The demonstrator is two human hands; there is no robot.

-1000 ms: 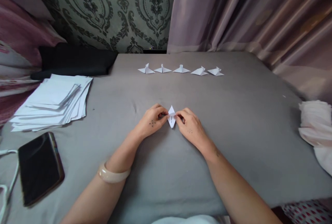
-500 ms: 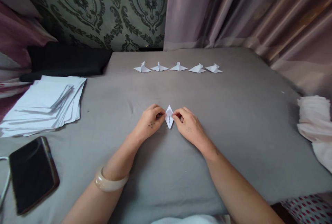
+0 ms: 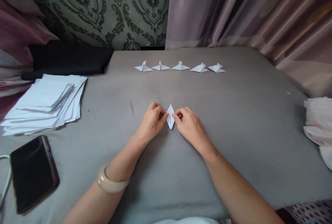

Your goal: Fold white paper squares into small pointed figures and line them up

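Note:
A small white folded paper (image 3: 170, 122), shaped like a narrow diamond, lies upright in my view between both hands. Its left edge is pinched by the thumb and fingers of my left hand (image 3: 155, 118). On the opposite side, my right hand (image 3: 188, 123) pinches the right edge. A dark line runs down the middle of the paper. Farther back on the grey cloth, several white origami birds (image 3: 180, 66) stand in a row with wings spread.
At the left lie a stack of white paper sheets (image 3: 44, 104), a black folded cloth (image 3: 70, 59) and a dark tablet or phone (image 3: 33, 173) with a cable. A crumpled pale cloth (image 3: 317, 122) sits at the right edge. Curtains (image 3: 207, 9) hang behind the grey-covered surface (image 3: 246, 120).
My left thumb has slid slightly inward over the paper's left edge. The paper's upper part now looks flatter and wider. The whole view has shifted a little.

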